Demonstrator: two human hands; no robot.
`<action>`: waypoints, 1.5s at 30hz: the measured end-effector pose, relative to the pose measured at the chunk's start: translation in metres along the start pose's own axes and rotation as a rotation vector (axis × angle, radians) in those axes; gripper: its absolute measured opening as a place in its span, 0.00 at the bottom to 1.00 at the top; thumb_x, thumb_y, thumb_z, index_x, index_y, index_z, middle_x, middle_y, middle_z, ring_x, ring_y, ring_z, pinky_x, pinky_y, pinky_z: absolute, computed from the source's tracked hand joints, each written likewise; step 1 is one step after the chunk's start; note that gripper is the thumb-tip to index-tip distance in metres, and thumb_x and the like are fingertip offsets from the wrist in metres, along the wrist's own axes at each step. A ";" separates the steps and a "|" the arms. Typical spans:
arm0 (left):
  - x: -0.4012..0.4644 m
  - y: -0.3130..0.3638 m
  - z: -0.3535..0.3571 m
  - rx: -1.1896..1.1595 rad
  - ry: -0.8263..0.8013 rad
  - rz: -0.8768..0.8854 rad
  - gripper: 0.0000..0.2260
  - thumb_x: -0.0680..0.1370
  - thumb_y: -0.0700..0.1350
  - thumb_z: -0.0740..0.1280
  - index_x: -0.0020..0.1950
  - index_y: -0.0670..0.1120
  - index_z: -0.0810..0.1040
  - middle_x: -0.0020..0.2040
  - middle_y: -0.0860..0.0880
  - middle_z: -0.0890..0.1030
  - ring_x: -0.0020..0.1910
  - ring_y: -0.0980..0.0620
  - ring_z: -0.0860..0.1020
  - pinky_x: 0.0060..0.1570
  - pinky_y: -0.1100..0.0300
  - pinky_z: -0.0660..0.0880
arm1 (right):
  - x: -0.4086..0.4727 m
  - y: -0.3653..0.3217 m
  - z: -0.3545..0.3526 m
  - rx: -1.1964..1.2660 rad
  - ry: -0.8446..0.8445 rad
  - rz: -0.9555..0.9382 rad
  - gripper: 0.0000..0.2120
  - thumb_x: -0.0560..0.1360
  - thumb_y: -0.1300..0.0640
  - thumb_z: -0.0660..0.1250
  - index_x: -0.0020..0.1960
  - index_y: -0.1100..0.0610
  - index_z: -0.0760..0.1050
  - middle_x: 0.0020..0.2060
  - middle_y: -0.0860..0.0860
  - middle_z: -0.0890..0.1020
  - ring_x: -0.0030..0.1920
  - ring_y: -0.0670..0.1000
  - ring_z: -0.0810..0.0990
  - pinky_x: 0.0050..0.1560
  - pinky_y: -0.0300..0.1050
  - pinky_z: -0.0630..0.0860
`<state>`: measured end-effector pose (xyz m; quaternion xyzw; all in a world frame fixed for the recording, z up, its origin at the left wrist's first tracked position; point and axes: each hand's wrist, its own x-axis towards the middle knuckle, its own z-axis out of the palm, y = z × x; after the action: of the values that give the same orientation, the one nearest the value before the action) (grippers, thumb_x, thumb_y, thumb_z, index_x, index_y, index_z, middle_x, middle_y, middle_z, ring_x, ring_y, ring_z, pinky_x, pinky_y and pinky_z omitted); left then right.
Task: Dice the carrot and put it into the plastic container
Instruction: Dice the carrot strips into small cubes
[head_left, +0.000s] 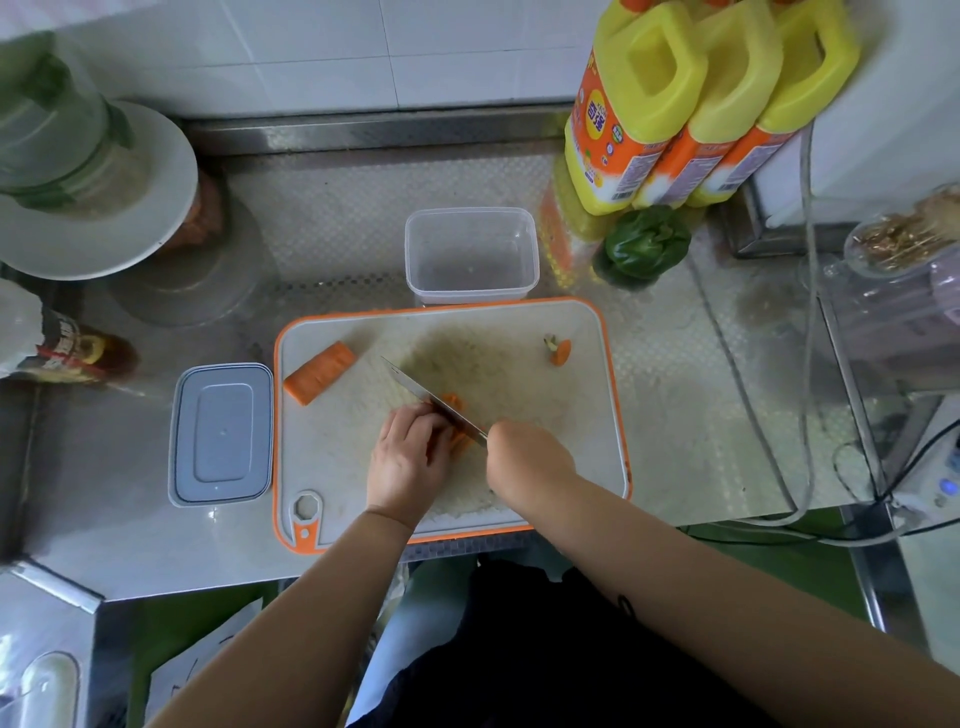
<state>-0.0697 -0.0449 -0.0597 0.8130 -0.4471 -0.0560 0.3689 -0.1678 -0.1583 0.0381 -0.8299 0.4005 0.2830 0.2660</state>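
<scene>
The right hand (524, 457) grips the long steel knife (431, 400); left hand (408, 457) fingers curl on the orange carrot piece (453, 402) mid-board — tuck fingertips back, cut slowly.

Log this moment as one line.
phase: cutting | right hand: grips knife | left hand: holds carrot on cutting board | plastic container: empty

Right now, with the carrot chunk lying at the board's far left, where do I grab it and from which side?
Pinch the carrot chunk across its narrow width at mid-length, coming straight down from above. It lies flat and slanted on the cutting board, both long sides exposed, well apart from the knife. The left hand is nearer.
</scene>
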 end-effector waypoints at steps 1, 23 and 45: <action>0.000 0.000 0.000 0.000 0.002 0.001 0.08 0.76 0.43 0.66 0.45 0.39 0.82 0.48 0.44 0.80 0.47 0.46 0.76 0.47 0.57 0.74 | 0.000 0.000 0.003 0.015 0.009 0.010 0.10 0.77 0.67 0.59 0.57 0.60 0.73 0.45 0.54 0.78 0.47 0.57 0.78 0.44 0.46 0.74; -0.001 0.001 -0.009 0.020 -0.057 -0.019 0.07 0.74 0.43 0.67 0.44 0.41 0.82 0.48 0.47 0.79 0.48 0.47 0.76 0.45 0.56 0.74 | -0.014 0.010 0.007 0.074 0.154 -0.140 0.13 0.81 0.50 0.56 0.54 0.59 0.72 0.39 0.53 0.75 0.44 0.57 0.79 0.38 0.46 0.69; -0.005 -0.004 -0.008 -0.023 -0.028 0.041 0.09 0.77 0.43 0.66 0.44 0.39 0.82 0.47 0.45 0.80 0.48 0.47 0.75 0.49 0.58 0.74 | 0.002 -0.001 0.017 0.079 0.063 0.012 0.09 0.79 0.58 0.60 0.57 0.59 0.74 0.52 0.56 0.80 0.53 0.58 0.79 0.49 0.48 0.75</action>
<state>-0.0669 -0.0358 -0.0576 0.7985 -0.4679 -0.0652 0.3730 -0.1700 -0.1477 0.0253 -0.8247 0.4246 0.2423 0.2843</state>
